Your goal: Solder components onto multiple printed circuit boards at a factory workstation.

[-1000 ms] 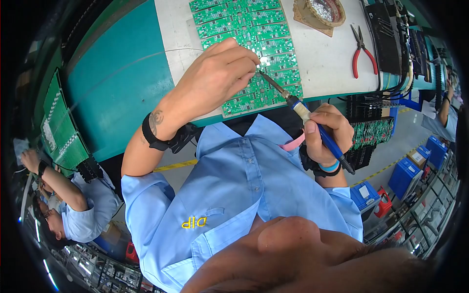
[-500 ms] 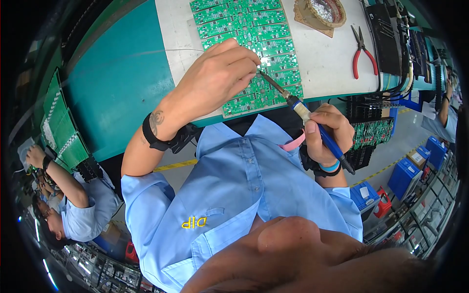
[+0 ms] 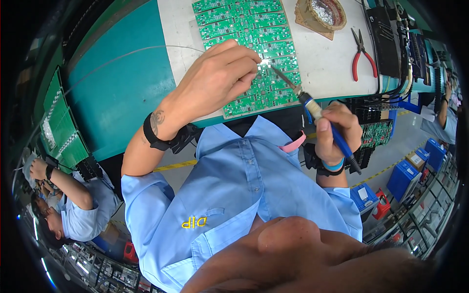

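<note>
A panel of green circuit boards (image 3: 244, 30) lies on the white work surface, its boards joined in rows. My left hand (image 3: 215, 75) rests over the panel's left part, fingers pinched on a thin solder wire (image 3: 146, 47) that arcs in from the left. The pinched end is hidden by the fingers. My right hand (image 3: 337, 128) grips a soldering iron (image 3: 312, 108) with a blue handle, like a pen. Its metal tip points up and left over the boards, a little right of my left fingertips; contact with the panel cannot be made out.
Right of the panel stand a round container (image 3: 326, 14) with shiny bits inside and red-handled pliers (image 3: 362, 56). Black equipment with cables (image 3: 391, 44) borders the right. At the left, a co-worker (image 3: 80, 195) sits near upright green boards (image 3: 61, 122). Blue bins (image 3: 405, 177) stand on the floor.
My right hand has moved to the right, drawing the iron's tip away from my left fingertips. The left hand has barely moved; the solder wire now shows a higher arc.
</note>
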`<action>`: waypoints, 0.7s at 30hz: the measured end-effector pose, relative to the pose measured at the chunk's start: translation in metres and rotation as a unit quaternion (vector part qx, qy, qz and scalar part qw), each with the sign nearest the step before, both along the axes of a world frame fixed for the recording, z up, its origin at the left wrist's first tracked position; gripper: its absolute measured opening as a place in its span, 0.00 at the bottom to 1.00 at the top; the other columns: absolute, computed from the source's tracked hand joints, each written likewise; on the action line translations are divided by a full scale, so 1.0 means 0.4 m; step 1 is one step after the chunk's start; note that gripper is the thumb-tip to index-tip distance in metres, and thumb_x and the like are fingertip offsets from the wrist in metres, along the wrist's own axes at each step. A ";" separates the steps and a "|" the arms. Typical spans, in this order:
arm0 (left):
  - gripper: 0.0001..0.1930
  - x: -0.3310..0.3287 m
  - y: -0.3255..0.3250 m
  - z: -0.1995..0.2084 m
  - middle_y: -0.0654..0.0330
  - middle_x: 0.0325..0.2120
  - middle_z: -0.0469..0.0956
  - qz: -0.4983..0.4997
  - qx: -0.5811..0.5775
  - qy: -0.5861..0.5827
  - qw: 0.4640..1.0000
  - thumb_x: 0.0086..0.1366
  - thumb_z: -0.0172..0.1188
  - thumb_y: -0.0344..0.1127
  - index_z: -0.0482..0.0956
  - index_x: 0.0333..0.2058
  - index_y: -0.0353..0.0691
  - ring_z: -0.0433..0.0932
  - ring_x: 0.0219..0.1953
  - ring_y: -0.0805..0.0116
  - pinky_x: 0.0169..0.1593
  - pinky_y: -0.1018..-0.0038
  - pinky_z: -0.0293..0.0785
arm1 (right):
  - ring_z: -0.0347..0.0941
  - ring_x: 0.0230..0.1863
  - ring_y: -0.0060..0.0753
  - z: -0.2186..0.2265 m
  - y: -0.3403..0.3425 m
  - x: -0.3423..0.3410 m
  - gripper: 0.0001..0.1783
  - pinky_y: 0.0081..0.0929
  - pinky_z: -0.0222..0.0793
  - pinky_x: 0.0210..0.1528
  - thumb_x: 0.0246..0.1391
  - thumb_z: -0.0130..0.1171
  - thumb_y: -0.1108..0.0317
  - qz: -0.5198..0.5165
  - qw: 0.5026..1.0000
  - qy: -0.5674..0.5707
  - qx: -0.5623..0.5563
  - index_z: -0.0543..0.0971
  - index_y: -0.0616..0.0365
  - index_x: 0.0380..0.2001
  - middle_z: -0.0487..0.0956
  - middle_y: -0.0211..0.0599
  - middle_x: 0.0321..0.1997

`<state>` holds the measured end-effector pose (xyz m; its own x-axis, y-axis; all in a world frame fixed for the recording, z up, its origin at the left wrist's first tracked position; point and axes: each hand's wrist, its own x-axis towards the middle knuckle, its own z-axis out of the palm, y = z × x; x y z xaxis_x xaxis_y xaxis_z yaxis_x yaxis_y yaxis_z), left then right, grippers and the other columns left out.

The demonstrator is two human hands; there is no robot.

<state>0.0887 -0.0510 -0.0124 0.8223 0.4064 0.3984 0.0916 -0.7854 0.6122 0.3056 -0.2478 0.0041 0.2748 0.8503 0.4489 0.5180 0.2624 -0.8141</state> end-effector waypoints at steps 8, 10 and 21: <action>0.07 -0.005 0.014 0.002 0.55 0.36 0.79 0.072 -0.061 -0.012 0.995 0.61 0.67 0.23 0.77 0.35 0.33 0.78 0.35 0.52 0.39 0.61 0.78 | 0.73 0.30 0.27 -0.016 0.150 0.069 0.09 0.23 0.70 0.35 0.61 0.62 0.78 -0.119 0.975 -0.185 -0.013 0.80 0.68 0.44 0.80 0.45 0.37; 0.07 -0.005 0.013 0.005 0.54 0.35 0.79 0.078 -0.074 -0.001 0.994 0.61 0.67 0.23 0.76 0.36 0.33 0.78 0.34 0.52 0.39 0.61 0.78 | 0.73 0.30 0.27 -0.028 0.126 0.058 0.09 0.23 0.70 0.35 0.60 0.63 0.78 -0.115 0.985 -0.125 0.017 0.80 0.68 0.44 0.80 0.45 0.36; 0.07 -0.009 0.028 0.009 0.58 0.36 0.84 0.011 -0.001 -0.003 1.000 0.55 0.66 0.21 0.77 0.30 0.34 0.76 0.34 0.59 0.42 0.65 0.77 | 0.75 0.31 0.30 -0.011 0.010 -0.013 0.12 0.28 0.71 0.37 0.59 0.65 0.73 0.028 0.999 0.026 -0.022 0.76 0.70 0.42 0.79 0.47 0.30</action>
